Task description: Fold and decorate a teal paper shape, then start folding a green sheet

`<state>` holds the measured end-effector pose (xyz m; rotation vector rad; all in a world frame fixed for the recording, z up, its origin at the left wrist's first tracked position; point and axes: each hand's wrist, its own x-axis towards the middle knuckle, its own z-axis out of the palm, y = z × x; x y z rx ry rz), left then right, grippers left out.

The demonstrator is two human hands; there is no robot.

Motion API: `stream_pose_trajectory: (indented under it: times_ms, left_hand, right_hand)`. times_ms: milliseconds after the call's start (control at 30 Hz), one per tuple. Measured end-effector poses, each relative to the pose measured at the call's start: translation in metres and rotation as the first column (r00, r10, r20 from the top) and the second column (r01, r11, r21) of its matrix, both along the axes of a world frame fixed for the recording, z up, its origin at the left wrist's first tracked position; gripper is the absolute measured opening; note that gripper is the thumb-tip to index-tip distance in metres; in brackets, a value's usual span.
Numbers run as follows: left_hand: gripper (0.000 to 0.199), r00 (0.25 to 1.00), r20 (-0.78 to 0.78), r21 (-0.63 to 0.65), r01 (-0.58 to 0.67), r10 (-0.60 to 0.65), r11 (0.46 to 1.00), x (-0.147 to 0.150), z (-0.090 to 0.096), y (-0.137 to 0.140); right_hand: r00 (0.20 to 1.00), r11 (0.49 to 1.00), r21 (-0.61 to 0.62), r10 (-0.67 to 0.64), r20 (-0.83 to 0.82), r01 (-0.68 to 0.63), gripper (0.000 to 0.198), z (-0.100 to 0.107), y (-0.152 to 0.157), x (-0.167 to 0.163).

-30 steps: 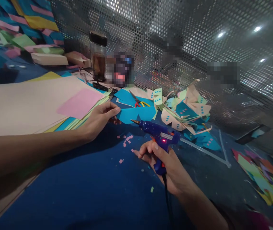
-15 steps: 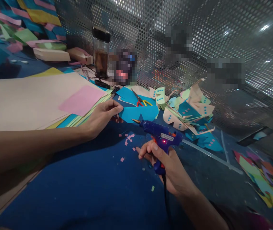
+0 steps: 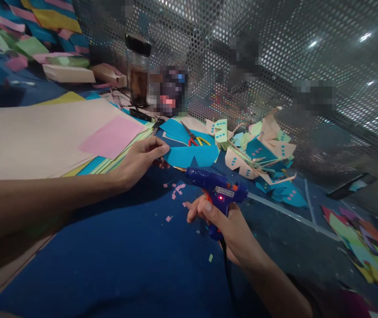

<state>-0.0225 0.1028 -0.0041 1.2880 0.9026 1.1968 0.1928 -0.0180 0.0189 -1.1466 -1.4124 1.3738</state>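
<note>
My left hand [image 3: 142,157] pinches the left end of a blue paper cutout [image 3: 205,155] that has a notch in its lower edge. In my right hand [image 3: 224,223] is a blue hot glue gun [image 3: 205,182], its red light lit. The metal nozzle points left, close to the cutout's lower left edge; whether they touch I cannot tell. A clear glue stick [image 3: 281,207] sticks out of its back, and a black cord [image 3: 226,269] hangs from the handle. Tiny pink paper squares [image 3: 177,191] lie on the blue table [image 3: 116,251] below the cutout.
Behind the cutout lie scissors [image 3: 194,137] with red and yellow handles. Folded paper pieces with small squares [image 3: 262,150] are heaped at the right. Paper sheets [image 3: 36,141] are stacked at the left, with a dark-lidded jar [image 3: 138,73] behind. A perforated metal panel [image 3: 205,53] rises at the back.
My right hand has moved the glue gun slightly left, bringing its nozzle nearer my left fingers and under the cutout's left end. My left hand keeps its hold on the paper.
</note>
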Motion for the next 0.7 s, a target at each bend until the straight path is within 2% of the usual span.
stream_pose_trajectory:
  times_ms: [100, 300, 500, 633, 700]
  left_hand:
    - [0.024, 1.0, 0.008, -0.003, 0.002, -0.002, 1.0, -0.0001, -0.0002, 0.0002]
    - [0.023, 1.0, -0.007, 0.007, -0.003, 0.003, 1.0, -0.0002, -0.001, 0.0007]
    - [0.022, 1.0, -0.027, 0.004, -0.014, 0.014, 1.0, 0.0001, -0.0015, 0.001]
    - [0.021, 0.999, -0.03, 0.004, -0.024, 0.024, 1.0, 0.0002, -0.0009, 0.0004]
    - [0.02, 1.0, -0.021, 0.008, -0.017, 0.018, 1.0, 0.0001, -0.0009, 0.0002]
  right_hand:
    - [1.0, 1.0, 0.015, 0.014, -0.01, -0.014, 0.026, -0.0026, 0.0003, -0.0011]
    - [0.996, 0.999, -0.031, 0.031, -0.083, -0.033, 0.024, -0.0014, 0.0, -0.0009]
    - [0.997, 0.998, 0.051, -0.044, -0.063, 0.048, 0.026, -0.0031, 0.002, -0.0005]
    - [0.992, 0.999, -0.019, 0.04, -0.116, -0.043, 0.023, -0.0069, 0.0018, -0.0051]
    - [0.985, 0.997, -0.009, 0.072, -0.156, -0.074, 0.023, -0.0072, 0.0018, -0.0057]
